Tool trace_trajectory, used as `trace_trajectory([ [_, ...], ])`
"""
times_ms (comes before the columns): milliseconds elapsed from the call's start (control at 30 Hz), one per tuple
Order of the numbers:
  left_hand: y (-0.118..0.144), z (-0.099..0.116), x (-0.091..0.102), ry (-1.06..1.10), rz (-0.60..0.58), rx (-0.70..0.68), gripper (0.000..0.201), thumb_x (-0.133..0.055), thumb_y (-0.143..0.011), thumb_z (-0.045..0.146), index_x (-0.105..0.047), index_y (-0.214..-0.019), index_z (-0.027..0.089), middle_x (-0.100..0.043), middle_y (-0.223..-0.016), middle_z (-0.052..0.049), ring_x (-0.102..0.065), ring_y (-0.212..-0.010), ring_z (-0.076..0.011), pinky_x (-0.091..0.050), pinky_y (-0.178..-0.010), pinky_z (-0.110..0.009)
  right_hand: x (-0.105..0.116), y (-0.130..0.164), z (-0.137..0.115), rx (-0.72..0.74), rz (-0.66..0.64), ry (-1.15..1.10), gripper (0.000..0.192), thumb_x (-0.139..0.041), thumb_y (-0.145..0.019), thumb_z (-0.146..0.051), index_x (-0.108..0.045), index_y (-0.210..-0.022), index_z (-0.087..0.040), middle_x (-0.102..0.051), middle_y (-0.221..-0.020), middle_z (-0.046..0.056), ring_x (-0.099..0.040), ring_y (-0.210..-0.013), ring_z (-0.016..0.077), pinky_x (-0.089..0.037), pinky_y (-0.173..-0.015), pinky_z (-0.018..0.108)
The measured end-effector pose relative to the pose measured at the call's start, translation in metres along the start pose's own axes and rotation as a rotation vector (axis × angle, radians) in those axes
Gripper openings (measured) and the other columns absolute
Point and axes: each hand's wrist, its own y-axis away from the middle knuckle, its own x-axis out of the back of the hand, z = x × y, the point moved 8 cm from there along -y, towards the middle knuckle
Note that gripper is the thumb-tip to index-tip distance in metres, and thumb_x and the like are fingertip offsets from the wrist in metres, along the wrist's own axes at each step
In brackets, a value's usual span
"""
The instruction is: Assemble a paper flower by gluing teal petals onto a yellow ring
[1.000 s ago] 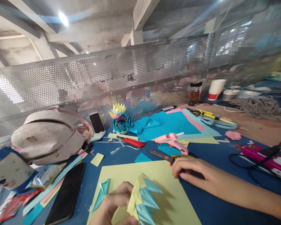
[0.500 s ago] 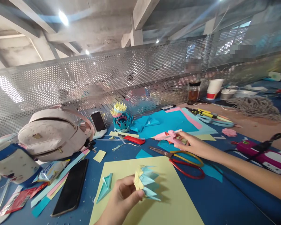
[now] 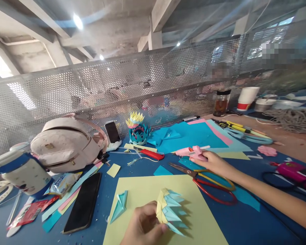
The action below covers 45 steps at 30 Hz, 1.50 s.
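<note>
Left hand [image 3: 142, 226], near edge: fingers pinched on a folded paper piece [image 3: 169, 212] of yellow and light-blue points, held just over the yellow sheet [image 3: 153, 190]. Right hand [image 3: 211, 161], farther right: fingers curled around the pink glue gun [image 3: 191, 152] on the blue table [image 3: 244, 224]. Scissors [image 3: 206, 177] lie just near of that hand. Small blue fold [image 3: 119, 206] on the sheet, left of the piece. Black phone [image 3: 83, 202] farther left.
</note>
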Motion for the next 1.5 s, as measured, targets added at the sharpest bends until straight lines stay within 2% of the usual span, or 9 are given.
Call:
trace_trajectory([
  [167, -0.001, 0.001, -0.003, -0.08, -0.029, -0.029, 0.034, -0.07, -0.078, 0.045, -0.075, -0.087, 0.013, -0.066, -0.086, -0.013, -0.06, -0.087, -0.0245, -0.047, -0.083, -0.034, 0.009, 0.008, -0.007, 0.023, 0.058, 0.012, 0.046, -0.058, -0.084, -0.054, -0.072, -0.104, -0.016, -0.072, -0.111, 0.01, -0.066, -0.103, 0.0347, -0.052, -0.09, 0.041],
  [333, -0.001, 0.003, -0.011, -0.112, -0.086, 0.036, 0.031, -0.067, -0.083, 0.041, -0.073, -0.094, 0.013, -0.068, -0.095, -0.014, -0.061, -0.093, -0.0261, -0.046, -0.085, -0.035, 0.017, 0.016, -0.016, 0.02, 0.127, -0.051, 0.042, -0.057, -0.085, -0.054, -0.074, -0.093, -0.017, -0.075, -0.102, 0.007, -0.069, -0.096, 0.0325, -0.055, -0.085, 0.038],
  [633, -0.004, -0.003, -0.004, -0.035, -0.05, 0.033, 0.026, -0.07, -0.081, 0.038, -0.074, -0.091, 0.014, -0.067, -0.091, -0.012, -0.061, -0.088, -0.0232, -0.046, -0.08, -0.031, 0.024, 0.019, -0.027, 0.04, 0.182, -0.003, 0.037, -0.057, -0.085, -0.05, -0.074, -0.094, -0.018, -0.075, -0.1, 0.007, -0.07, -0.094, 0.0321, -0.056, -0.081, 0.037],
  [800, -0.006, -0.003, -0.002, -0.024, -0.063, 0.033, 0.031, -0.072, -0.079, 0.042, -0.075, -0.091, 0.014, -0.066, -0.092, -0.013, -0.061, -0.085, -0.0222, -0.047, -0.084, -0.034, 0.026, 0.018, -0.025, 0.027, 0.203, 0.069, 0.04, -0.056, -0.084, -0.052, -0.075, -0.083, -0.016, -0.076, -0.09, 0.007, -0.07, -0.086, 0.0311, -0.056, -0.073, 0.033],
  [967, -0.006, -0.002, -0.003, -0.033, -0.044, 0.026, 0.033, -0.071, -0.078, 0.044, -0.075, -0.09, 0.013, -0.066, -0.09, -0.013, -0.061, -0.087, -0.0243, -0.048, -0.082, -0.034, 0.025, 0.017, -0.02, 0.0, 0.198, 0.057, 0.04, -0.056, -0.084, -0.052, -0.075, -0.086, -0.017, -0.076, -0.093, 0.007, -0.069, -0.088, 0.0321, -0.056, -0.073, 0.034],
  [1067, -0.005, 0.006, 0.002, -0.067, 0.046, 0.002, 0.03, -0.069, -0.08, 0.043, -0.076, -0.089, 0.015, -0.068, -0.09, -0.013, -0.062, -0.089, -0.0253, -0.049, -0.082, -0.033, 0.025, 0.019, -0.023, -0.01, 0.208, 0.015, 0.04, -0.057, -0.083, -0.054, -0.073, -0.089, -0.018, -0.076, -0.091, 0.007, -0.07, -0.086, 0.0321, -0.056, -0.073, 0.036],
  [1200, -0.006, 0.02, 0.024, -0.137, 0.313, -0.057, 0.028, -0.068, -0.081, 0.043, -0.076, -0.093, 0.019, -0.069, -0.098, -0.011, -0.062, -0.094, -0.0249, -0.05, -0.087, -0.033, 0.02, 0.024, -0.035, 0.008, 0.159, -0.099, 0.043, -0.057, -0.082, -0.057, -0.072, -0.096, -0.019, -0.076, -0.092, 0.007, -0.07, -0.085, 0.0305, -0.058, -0.072, 0.036],
  [1300, -0.005, 0.028, 0.039, -0.179, 0.476, -0.135, 0.032, -0.068, -0.08, 0.045, -0.074, -0.1, 0.019, -0.066, -0.102, -0.011, -0.06, -0.098, -0.0252, -0.051, -0.087, -0.033, 0.013, 0.031, -0.046, 0.051, 0.109, -0.105, 0.04, -0.057, -0.083, -0.055, -0.072, -0.094, -0.019, -0.076, -0.095, 0.008, -0.071, -0.086, 0.0299, -0.058, -0.075, 0.036],
  [1500, -0.005, 0.028, 0.051, -0.317, 0.499, -0.179, 0.027, -0.067, -0.081, 0.043, -0.074, -0.078, 0.017, -0.058, -0.087, -0.009, -0.057, -0.088, -0.0234, -0.052, -0.075, -0.03, 0.002, 0.035, -0.069, 0.232, 0.088, 0.059, 0.026, -0.057, -0.087, -0.045, -0.067, -0.092, -0.022, -0.073, -0.093, 0.008, -0.069, -0.087, 0.0261, -0.055, -0.076, 0.033],
])
